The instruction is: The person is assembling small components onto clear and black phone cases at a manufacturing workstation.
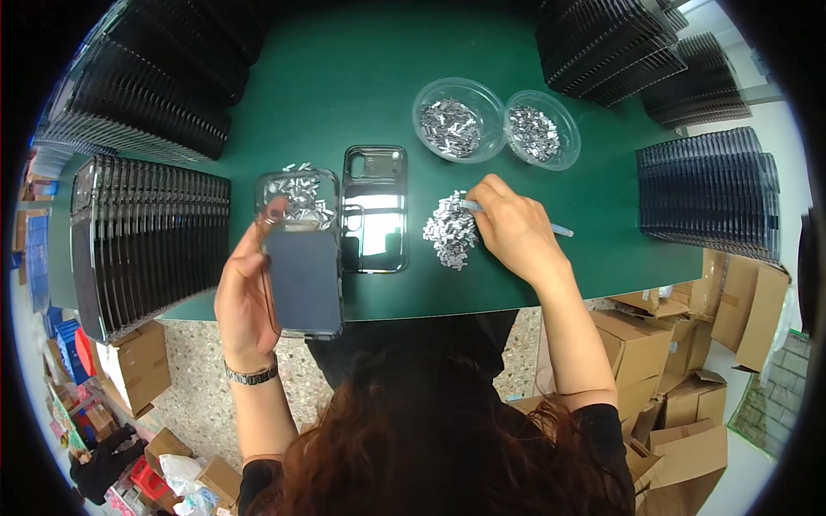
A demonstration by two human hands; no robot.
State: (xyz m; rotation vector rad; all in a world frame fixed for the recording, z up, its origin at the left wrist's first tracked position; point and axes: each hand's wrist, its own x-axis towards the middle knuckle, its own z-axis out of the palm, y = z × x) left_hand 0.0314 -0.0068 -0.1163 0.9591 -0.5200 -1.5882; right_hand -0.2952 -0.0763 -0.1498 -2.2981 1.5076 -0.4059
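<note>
My left hand (246, 297) grips a see-through phone case (306, 284) by its left edge, raised above the front of the table. Through the upper part of this case a small heap of silver pieces (301, 191) shows. Another phone case (375, 211), dark-rimmed and shiny, lies flat just to its right. My right hand (514, 225) is closed around a thin pale-blue pen-like stick (561, 230). The stick's tip end is at a pile of small silver pieces (451, 230), and the fingertips hide part of it.
Two round plastic tubs, a larger one (459, 119) and a smaller one (542, 129), hold more silver pieces. Stacked cases (151, 241) line the left side; more stacks (705, 191) stand right. Cardboard boxes (637, 344) crowd the floor beyond the table's front edge.
</note>
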